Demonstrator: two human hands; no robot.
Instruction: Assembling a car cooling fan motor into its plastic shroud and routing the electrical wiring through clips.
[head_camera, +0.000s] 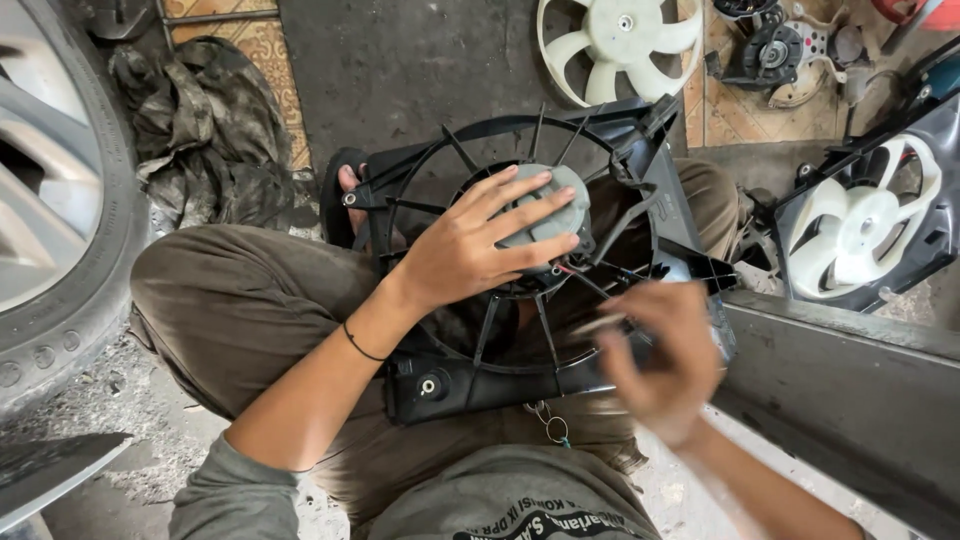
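A black plastic fan shroud (455, 380) with thin radial struts rests on my lap. At its centre sits a grey round motor (556, 214). My left hand (470, 245) lies flat over the motor with fingers spread across its top. My right hand (665, 360) is blurred at the shroud's lower right edge, pinched on a thin, pale, rod-like tool (600, 323); what kind of tool it is cannot be made out. Red and black wires (580, 272) come out under the motor.
A car tyre and wheel (50, 230) stands at the left beside a dirty rag (205, 130). A white fan blade (620, 45) lies ahead. Another shroud with a white fan (865, 230) sits right, above a grey metal beam (850, 390). A motor part (775, 50) lies beyond.
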